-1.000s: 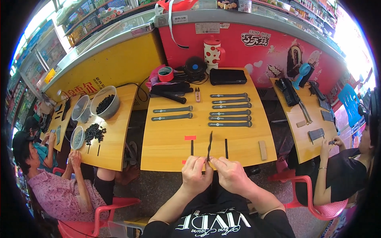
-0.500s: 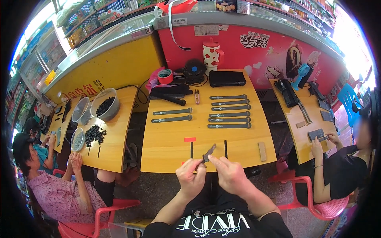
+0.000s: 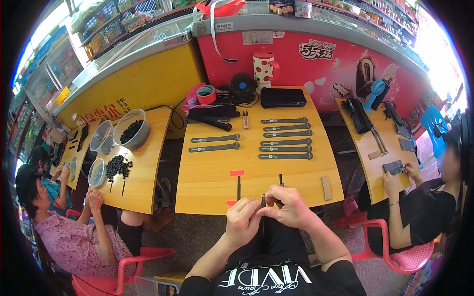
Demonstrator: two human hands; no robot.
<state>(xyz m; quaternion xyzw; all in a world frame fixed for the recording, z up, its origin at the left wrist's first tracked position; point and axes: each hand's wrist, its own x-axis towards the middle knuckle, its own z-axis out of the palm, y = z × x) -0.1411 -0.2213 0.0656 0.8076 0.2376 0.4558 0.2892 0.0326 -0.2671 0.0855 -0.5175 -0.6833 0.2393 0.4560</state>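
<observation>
My left hand (image 3: 242,220) and my right hand (image 3: 286,207) meet just off the near edge of the wooden table (image 3: 207,182). Both are closed on a small dark strap (image 3: 263,200), mostly hidden by my fingers. A short end of it stands up between the two thumbs. Beyond them, several dark grey straps (image 3: 285,142) with a rounded end lie in a column on the right of the tabletop. Two similar straps (image 3: 214,147) lie on the left. A pair of snips (image 3: 246,120) with pink handles rests behind them.
A tan block (image 3: 326,188) lies near the right corner; red tape (image 3: 237,173) marks the tabletop. Behind are a dark bundle (image 3: 210,123), a small fan (image 3: 242,85), a dotted tumbler (image 3: 263,71) and a black case (image 3: 282,97). People work either side; left, tubs (image 3: 131,129) hold black pieces.
The strap's free end, which pointed away over the table, is now drawn in between my hands. My right hand has turned and its fingers have come up around it.
</observation>
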